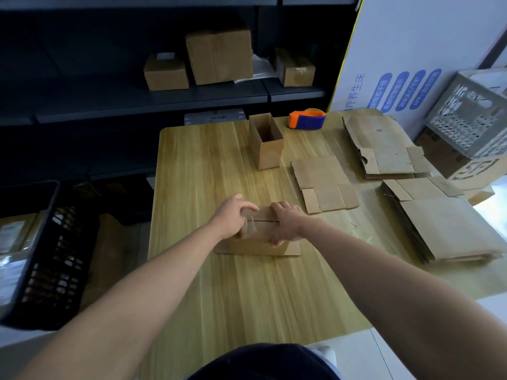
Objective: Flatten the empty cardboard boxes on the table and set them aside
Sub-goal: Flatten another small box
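Behind small box (260,244), gripped by curled fingers of L hand (231,215) & R hand (288,224): open box (267,144), tape dispenser (307,119), flat cardboard (325,182). White board (411,50) w/ blue Chinese text.

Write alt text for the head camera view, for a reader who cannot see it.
A person's left hand and right hand grip a small cardboard box on a wooden table. Farther back stands an open box near an orange-and-blue tape dispenser; flattened boxes lie in piles to the right.
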Demonstrator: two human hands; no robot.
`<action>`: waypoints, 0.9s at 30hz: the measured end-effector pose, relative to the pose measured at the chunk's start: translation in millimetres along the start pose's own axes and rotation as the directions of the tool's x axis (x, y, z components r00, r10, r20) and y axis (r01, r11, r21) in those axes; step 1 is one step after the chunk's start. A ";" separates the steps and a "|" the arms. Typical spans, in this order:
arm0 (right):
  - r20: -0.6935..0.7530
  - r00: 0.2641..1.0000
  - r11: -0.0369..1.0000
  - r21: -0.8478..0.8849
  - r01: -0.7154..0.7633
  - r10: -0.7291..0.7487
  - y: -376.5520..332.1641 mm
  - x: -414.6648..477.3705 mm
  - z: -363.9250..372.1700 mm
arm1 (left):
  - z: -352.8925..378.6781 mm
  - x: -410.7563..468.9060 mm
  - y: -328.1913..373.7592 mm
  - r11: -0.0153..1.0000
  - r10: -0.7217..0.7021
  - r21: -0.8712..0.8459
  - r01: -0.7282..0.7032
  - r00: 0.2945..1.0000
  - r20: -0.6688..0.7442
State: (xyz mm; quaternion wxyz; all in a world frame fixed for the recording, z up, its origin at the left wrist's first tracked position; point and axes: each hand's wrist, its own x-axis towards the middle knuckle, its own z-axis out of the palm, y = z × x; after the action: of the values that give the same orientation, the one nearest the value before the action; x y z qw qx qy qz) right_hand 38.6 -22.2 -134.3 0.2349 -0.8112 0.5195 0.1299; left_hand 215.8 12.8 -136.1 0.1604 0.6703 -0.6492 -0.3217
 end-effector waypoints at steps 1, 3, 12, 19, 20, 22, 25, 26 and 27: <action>0.002 1.000 1.000 -0.008 0.000 0.000 -0.1 -0.2 -0.1 | -0.9 0.8 -0.5 1.000 0.000 -0.002 0.000 1.000 -0.024; -0.005 1.000 1.000 -0.002 -0.005 0.005 -0.1 0.1 -0.2 | -3.2 1.7 -1.2 1.000 -0.012 0.006 0.013 0.989 -0.146; -0.023 1.000 1.000 0.009 -0.019 0.019 -0.7 0.5 3.7 | 7.1 1.8 10.0 0.981 -0.182 -0.111 0.158 0.947 -0.265; -0.033 0.999 1.000 0.001 -0.020 0.020 -0.7 2.1 5.3 | 7.6 -2.4 12.9 0.947 -0.220 -0.265 0.182 0.968 -0.122; -0.033 0.999 1.000 -0.003 -0.020 0.020 -1.2 2.7 5.1 | 8.3 -3.2 15.9 0.950 -0.220 -0.252 0.187 0.969 -0.109; -0.036 0.999 1.000 -0.009 -0.022 0.022 -1.7 2.8 5.0 | 11.8 -5.2 22.3 0.974 -0.207 -0.117 0.195 0.972 -0.107; -0.049 0.999 1.000 -0.024 -0.016 0.015 -1.6 2.0 6.1 | 15.0 -7.2 22.9 0.980 -0.165 0.078 0.183 0.967 -0.196; -0.056 0.998 1.000 -0.025 -0.015 0.014 -1.7 2.0 6.4 | 12.5 -7.2 20.6 0.980 -0.157 0.087 0.182 0.960 -0.233; -0.061 0.998 1.000 -0.024 -0.016 0.015 -1.9 1.7 6.7 | 7.6 -7.4 16.6 0.977 -0.165 0.086 0.194 0.949 -0.267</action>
State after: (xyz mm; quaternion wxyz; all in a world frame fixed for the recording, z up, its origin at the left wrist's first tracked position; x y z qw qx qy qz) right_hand 41.3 -19.4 -140.3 0.2081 -0.8136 0.5310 0.1134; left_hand 198.7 19.8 -129.6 0.1762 0.7708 -0.5758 -0.2082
